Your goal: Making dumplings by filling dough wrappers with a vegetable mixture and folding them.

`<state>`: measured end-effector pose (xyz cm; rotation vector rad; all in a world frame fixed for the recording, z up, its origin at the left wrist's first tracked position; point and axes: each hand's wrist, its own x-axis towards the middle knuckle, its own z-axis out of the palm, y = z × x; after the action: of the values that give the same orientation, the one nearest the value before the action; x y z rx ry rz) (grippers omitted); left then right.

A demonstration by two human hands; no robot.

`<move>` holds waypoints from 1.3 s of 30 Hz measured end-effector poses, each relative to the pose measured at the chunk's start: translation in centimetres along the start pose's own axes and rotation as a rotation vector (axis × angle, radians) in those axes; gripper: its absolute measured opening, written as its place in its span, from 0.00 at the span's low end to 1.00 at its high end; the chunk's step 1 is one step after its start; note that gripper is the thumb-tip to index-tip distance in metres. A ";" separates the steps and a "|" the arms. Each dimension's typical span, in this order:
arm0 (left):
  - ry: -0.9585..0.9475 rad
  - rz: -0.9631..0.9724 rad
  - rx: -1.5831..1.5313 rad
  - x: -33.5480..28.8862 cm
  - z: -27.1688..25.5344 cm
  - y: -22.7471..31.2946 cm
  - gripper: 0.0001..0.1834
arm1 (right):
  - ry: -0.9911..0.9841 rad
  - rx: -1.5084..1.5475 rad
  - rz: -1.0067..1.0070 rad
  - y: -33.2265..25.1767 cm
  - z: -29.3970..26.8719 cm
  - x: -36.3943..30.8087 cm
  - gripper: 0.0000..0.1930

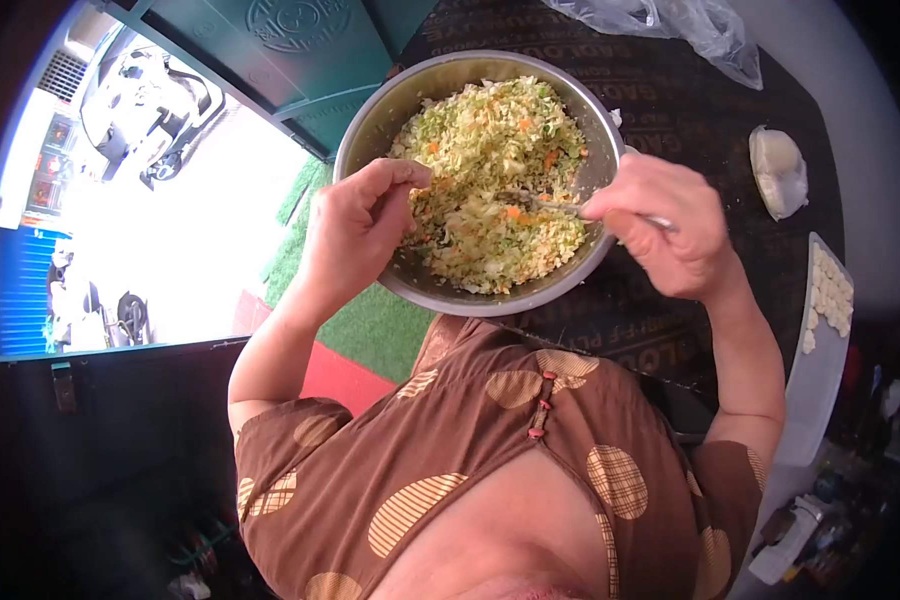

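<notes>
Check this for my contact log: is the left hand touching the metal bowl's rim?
Touching. The head view shows the left hand with its fingers curled over the near rim of the metal bowl of chopped vegetables.

There is one view only, from a camera on the person's head, looking steeply down the chest at a metal bowl [475,180] on the dark table [660,100]. It sits close, the bowl and both hands filling the middle. The wide lens bends edges and darkens the rim.
</notes>
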<state>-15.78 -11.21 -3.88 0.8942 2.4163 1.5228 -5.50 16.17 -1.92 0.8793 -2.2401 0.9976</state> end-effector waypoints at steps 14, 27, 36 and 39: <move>-0.177 -0.047 0.130 0.9 -1.2 0.6 0.11 | -0.012 0.056 0.021 -0.1 0.3 -0.1 0.03; -0.203 -0.051 0.094 1.2 -0.8 0.3 0.15 | -0.113 0.194 0.087 1.1 3.4 1.2 0.06; -0.146 0.012 0.058 0.9 -0.5 -0.1 0.16 | 0.004 0.395 0.237 1.4 -1.8 0.8 0.09; -0.156 -0.015 0.045 0.9 -0.5 -0.2 0.16 | 0.003 0.408 0.326 0.4 -0.9 1.1 0.08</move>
<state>-16.78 -11.12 -3.62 0.9627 2.3488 1.3444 -6.31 16.71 -0.80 0.6790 -2.2595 1.6461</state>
